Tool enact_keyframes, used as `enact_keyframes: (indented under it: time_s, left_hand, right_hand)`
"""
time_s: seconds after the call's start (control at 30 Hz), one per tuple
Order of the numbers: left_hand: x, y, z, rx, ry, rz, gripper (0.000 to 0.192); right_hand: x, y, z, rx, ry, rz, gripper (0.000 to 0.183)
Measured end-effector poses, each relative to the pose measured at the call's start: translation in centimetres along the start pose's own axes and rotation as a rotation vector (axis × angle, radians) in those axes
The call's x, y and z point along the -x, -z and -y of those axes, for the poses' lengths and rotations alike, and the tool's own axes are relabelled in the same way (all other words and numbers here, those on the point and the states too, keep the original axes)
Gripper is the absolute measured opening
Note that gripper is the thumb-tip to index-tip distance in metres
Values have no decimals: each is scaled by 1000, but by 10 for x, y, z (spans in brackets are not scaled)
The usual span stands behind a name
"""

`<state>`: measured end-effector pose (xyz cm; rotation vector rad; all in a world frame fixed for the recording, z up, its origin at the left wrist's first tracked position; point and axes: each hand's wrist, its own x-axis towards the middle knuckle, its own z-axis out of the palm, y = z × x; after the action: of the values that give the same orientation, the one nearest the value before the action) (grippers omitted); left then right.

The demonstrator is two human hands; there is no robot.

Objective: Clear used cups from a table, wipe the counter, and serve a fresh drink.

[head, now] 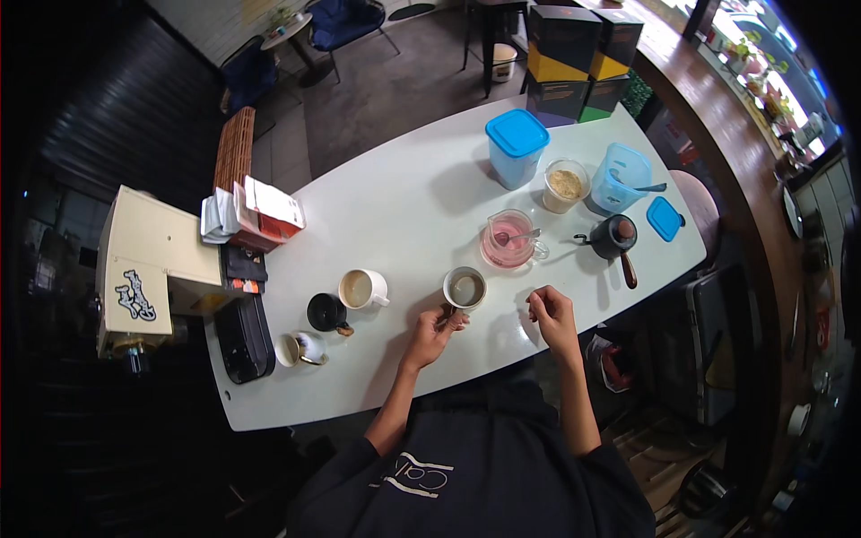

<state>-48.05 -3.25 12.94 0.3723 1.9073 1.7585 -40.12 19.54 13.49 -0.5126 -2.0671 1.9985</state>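
My left hand (434, 336) grips the handle of a mug (465, 289) that is upright with some liquid inside. To the right, my right hand (553, 315) is held with its fingers curled in, and nothing shows in it. Just beyond the mug stands a glass jug of pink liquid (506, 254) with a metal spoon in it. Left of my left hand are a white mug (363, 289) holding a pale brown drink, a black mug (326, 312) and a white mug with a gold-coloured handle (299, 350).
On the white table (403, 195) are a blue-lidded container (516, 148), a cup of tan granules (565, 185), an open blue container (622, 178), its lid (666, 218) and a dark pot with a wooden handle (612, 239). A cream machine (155, 255) stands left; boxes (564, 60) are stacked behind.
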Motion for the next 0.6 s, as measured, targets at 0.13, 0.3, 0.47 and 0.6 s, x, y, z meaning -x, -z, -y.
enact_keyframes:
  time_s: [0.13, 0.3, 0.47, 0.6]
  left_hand:
    - [3, 1, 4, 78, -80, 132, 20]
    - [-2, -10, -35, 128, 42, 412, 27]
    - [-4, -61, -63, 41, 29, 720, 28]
    - [6, -125, -50, -47, 57, 977, 19]
  right_hand:
    - [30, -2, -3, -44, -50, -157, 17]
    - [80, 4, -8, -106, -42, -367, 17]
    - [157, 25, 5, -158, -55, -683, 17]
    - [230, 45, -6, -158, 4, -971, 16]
